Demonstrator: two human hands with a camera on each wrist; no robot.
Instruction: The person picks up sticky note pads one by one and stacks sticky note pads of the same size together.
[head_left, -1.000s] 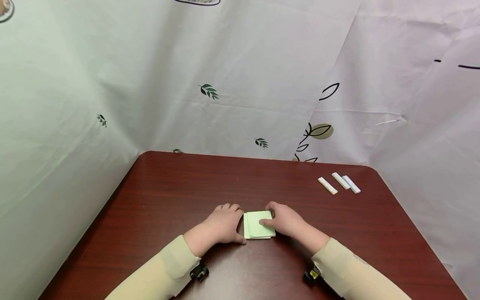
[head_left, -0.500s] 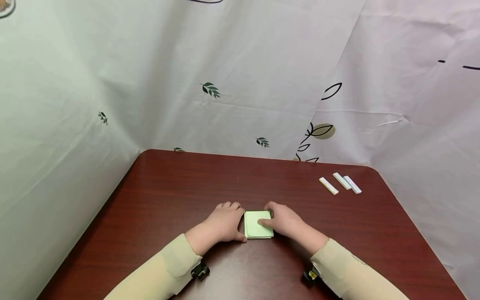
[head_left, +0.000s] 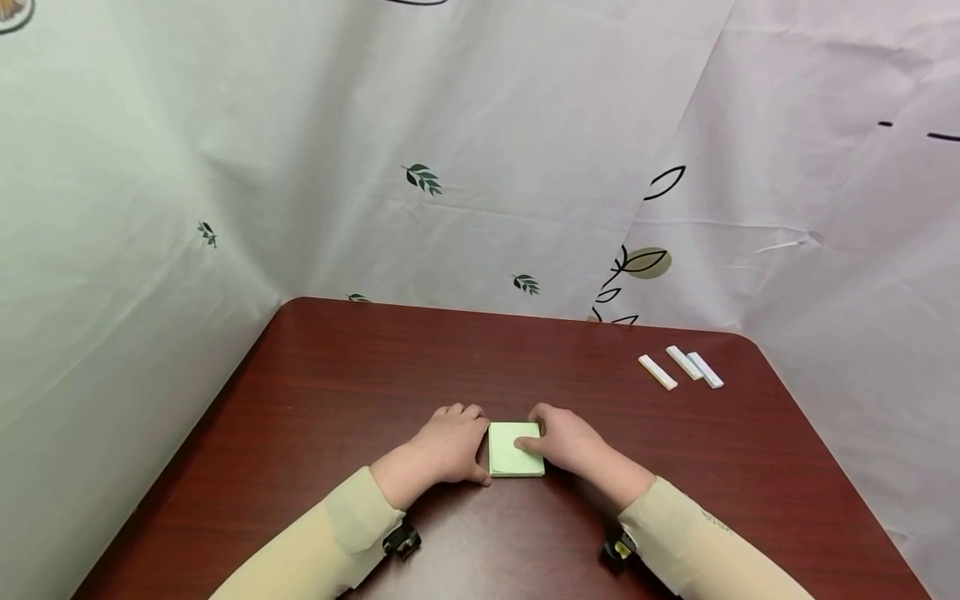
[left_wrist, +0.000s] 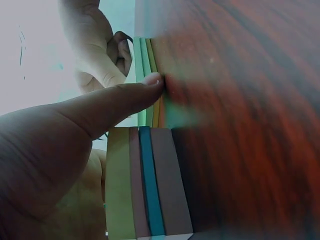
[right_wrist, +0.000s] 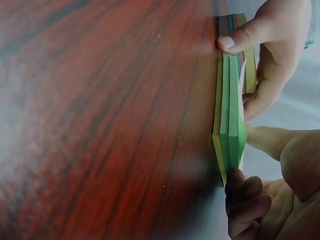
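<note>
1. From here, the green-topped stack [head_left: 506, 461] of paper pads lies flat on the dark red table [head_left: 375, 367], between the person's 2 hands.
2. The right hand [head_left: 573, 442] grips that stack, thumb on top and fingers curled at its edge.
3. The left hand [head_left: 450, 444] looks loosely spread rather than clenched, its thumb at the stack's near left corner.
4. Under the left palm sits the mixed-colour stack [left_wrist: 146, 185], with 4 layers showing in the left wrist view; the overhead view hides it.
5. Done, I'd judge: the pads are in 2 stacks, and the green edges line up fairly well.
6. Left, perhaps: a loose top sheet lifts slightly in the right wrist view, and the 2 stacks are separate.
7. The 3 white strips [head_left: 657, 372] lie well apart, untouched, at the far right.
</note>
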